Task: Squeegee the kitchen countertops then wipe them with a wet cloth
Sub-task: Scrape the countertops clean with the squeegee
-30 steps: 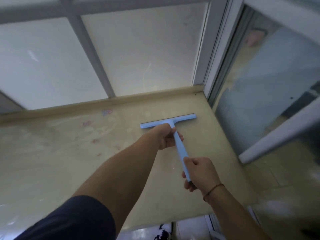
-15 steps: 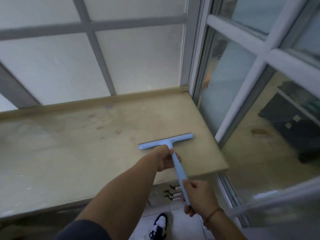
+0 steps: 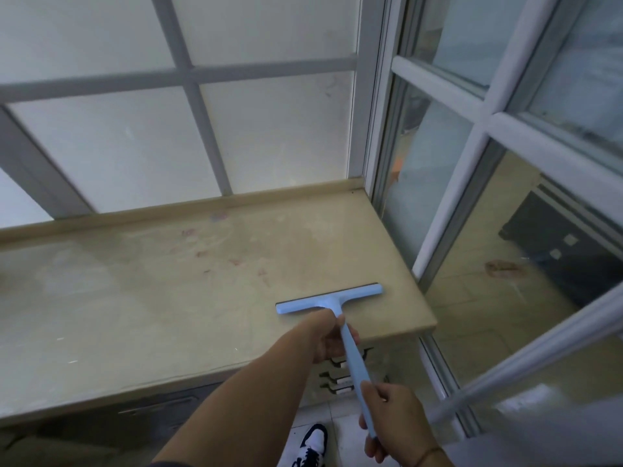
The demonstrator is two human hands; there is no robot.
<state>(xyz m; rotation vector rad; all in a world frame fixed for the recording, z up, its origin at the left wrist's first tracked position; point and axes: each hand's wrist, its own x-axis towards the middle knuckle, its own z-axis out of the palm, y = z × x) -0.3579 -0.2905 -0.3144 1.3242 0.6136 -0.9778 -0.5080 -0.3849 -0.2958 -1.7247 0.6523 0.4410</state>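
We see one squeegee (image 3: 337,305), light blue, its head lying flat on the countertop (image 3: 151,298) near the front right corner, with the dark rubber strip along the far edge of the head. Its handle slants back past the counter's front edge toward us.

Two hands hold it. The left hand (image 3: 328,337) is wrapped around the handle just behind the head, fingers curled tight on it, at the counter's front edge. The right hand (image 3: 392,421) is clamped on the handle's lower end, out over the floor, with a thin band (image 3: 428,455) at the wrist.

The countertop is beige and glossy, with a low raised lip along the back. We count several small reddish marks (image 3: 236,262) scattered on its middle-rear area and a few white specks near the left front. No cloth shows in this view.

Nothing here serves as an open container. Below the counter's front we make out drawer fronts with three handles (image 3: 337,379) stacked one above another, partly hidden by the squeegee handle; what they hold we cannot tell.

Behind the counter stands a frosted window (image 3: 269,129) with grey bars; to the right, a glazed white-framed door (image 3: 478,136). One black-and-white shoe (image 3: 312,444) shows on the tiled floor.
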